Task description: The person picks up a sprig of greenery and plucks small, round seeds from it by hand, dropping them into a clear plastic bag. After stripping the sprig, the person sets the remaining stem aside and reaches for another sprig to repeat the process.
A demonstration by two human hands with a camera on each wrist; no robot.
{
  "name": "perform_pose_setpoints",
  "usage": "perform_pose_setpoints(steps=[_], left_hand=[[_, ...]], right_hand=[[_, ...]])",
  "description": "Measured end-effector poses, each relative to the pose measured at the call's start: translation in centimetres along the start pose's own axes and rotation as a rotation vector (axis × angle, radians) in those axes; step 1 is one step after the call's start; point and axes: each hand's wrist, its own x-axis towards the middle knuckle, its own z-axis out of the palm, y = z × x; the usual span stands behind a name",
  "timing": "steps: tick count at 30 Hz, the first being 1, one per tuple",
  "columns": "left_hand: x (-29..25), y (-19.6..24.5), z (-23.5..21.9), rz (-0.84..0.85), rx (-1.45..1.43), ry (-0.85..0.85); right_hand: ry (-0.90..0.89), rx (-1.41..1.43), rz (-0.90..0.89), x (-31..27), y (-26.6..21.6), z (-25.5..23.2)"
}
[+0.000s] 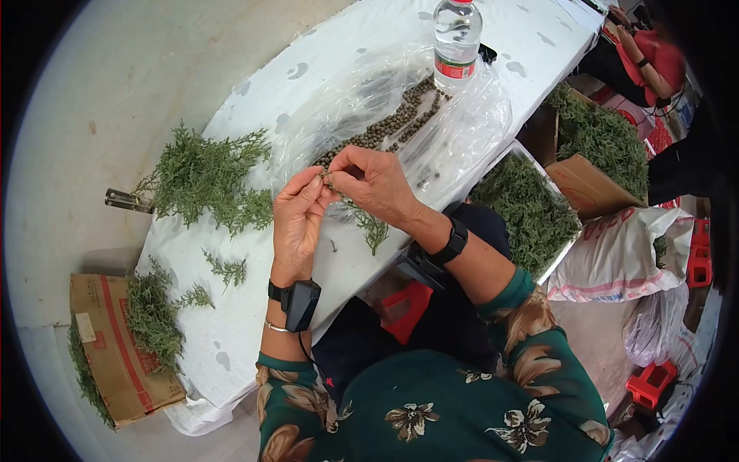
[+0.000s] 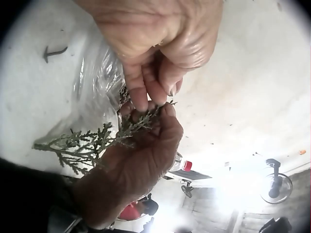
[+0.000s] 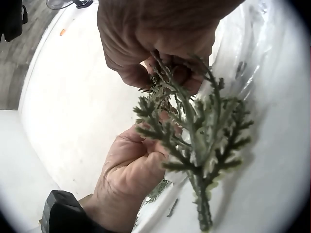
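A green artificial cypress sprig [image 3: 199,141] is pinched in my right hand [image 1: 377,185], its forked stem hanging below the palm in the head view. My left hand [image 1: 299,219] meets it fingertip to fingertip, thumb and fingers pinching the sprig's tip end. What small piece lies between the fingertips is mostly hidden. Just beyond both hands, many small brown round beads [image 1: 392,123] lie on a clear plastic bag [image 1: 308,131]. To the left of my left hand, a pile of green sprigs [image 1: 200,177] rests on the white tablecloth [image 1: 254,308].
A water bottle [image 1: 457,46] stands on the bag. Single sprigs [image 1: 225,267] lie nearer me. A cardboard box [image 1: 115,346] of greenery stands left; a white box of sprigs [image 1: 523,208] and another carton [image 1: 589,185] stand right. Another person [image 1: 662,61] sits far right.
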Motion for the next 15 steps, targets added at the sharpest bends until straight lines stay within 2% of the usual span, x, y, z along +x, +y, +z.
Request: perform_pose_setpoints(steps=[15], left_hand=[[-0.08, -0.07, 0.23, 0.02, 0.025, 0.015]], right_hand=[[0.017, -0.073, -0.059, 0.0, 0.78, 0.18]])
